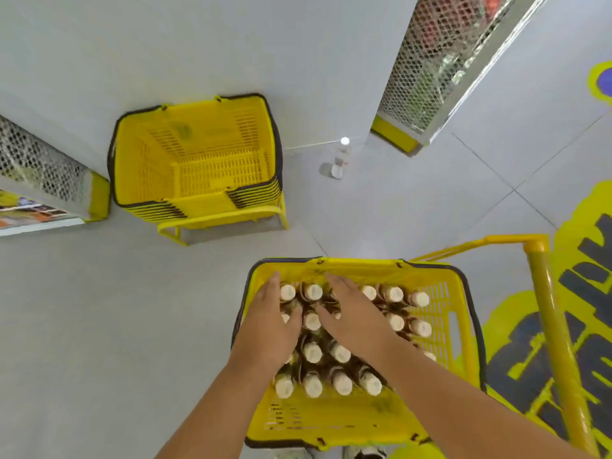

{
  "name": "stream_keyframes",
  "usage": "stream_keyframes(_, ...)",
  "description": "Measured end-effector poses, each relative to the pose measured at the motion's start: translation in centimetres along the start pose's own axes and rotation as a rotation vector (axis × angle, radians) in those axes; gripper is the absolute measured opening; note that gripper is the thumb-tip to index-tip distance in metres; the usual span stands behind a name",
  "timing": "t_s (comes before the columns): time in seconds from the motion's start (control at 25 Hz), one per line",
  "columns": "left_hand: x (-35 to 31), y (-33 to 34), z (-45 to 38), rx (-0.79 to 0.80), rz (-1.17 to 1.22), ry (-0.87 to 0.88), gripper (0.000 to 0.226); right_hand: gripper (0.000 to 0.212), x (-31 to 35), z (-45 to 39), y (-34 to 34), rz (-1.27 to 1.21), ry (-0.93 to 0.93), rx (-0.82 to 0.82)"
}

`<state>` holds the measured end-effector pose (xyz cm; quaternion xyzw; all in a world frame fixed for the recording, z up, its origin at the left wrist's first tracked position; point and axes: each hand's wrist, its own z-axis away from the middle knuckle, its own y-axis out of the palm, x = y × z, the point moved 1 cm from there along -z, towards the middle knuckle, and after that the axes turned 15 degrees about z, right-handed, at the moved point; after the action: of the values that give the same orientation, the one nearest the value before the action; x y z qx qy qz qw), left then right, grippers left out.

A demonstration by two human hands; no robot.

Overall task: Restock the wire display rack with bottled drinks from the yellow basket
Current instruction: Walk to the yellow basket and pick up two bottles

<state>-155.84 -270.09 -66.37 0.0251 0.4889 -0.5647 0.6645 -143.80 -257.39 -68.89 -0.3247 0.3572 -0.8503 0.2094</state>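
Both hands reach into a yellow basket packed with upright cream-capped bottles. The left hand and right hand lie flat over the caps, fingers straight, holding nothing. A stack of empty baskets stands well apart across open floor.

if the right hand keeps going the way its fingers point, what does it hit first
Probably the far wall of the basket: the right hand lies flat over the bottle caps, its fingertips almost at that wall. Depth is unclear.
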Motion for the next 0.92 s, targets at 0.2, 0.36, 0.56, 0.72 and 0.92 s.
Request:
stream_keyframes(0.2, 3.8, 4.0, -3.6, 0.004, 0.043, -0.099, 0.071, 0.063, -1.3, -3.3, 5.3, -0.088, 0.051, -0.048)
stream_keyframes(0.36, 5.9, 5.8, -6.6, -0.059, 0.111, -0.160, 0.050, 0.058, -0.5, -5.6, 8.1, -0.167, 0.111, -0.092)
stream_keyframes(0.56, 7.8, 6.7, -8.6, -0.142, 0.157, -0.151, 0.019, 0.050, -0.2, -8.2, 9.6, -0.209, 0.250, -0.065)
stream_keyframes(0.72, 7.3, 6.6, -7.9, -0.232, 0.182, -0.079, 0.008, 0.023, -0.1, -7.7, 9.3, -0.199, 0.286, -0.131)
stream_keyframes(0.92, 4.8, 4.5, -5.2, -0.250, 0.299, 0.044, 0.008, 0.021, 0.8, -5.0, 5.6, -0.253, 0.227, -0.293)
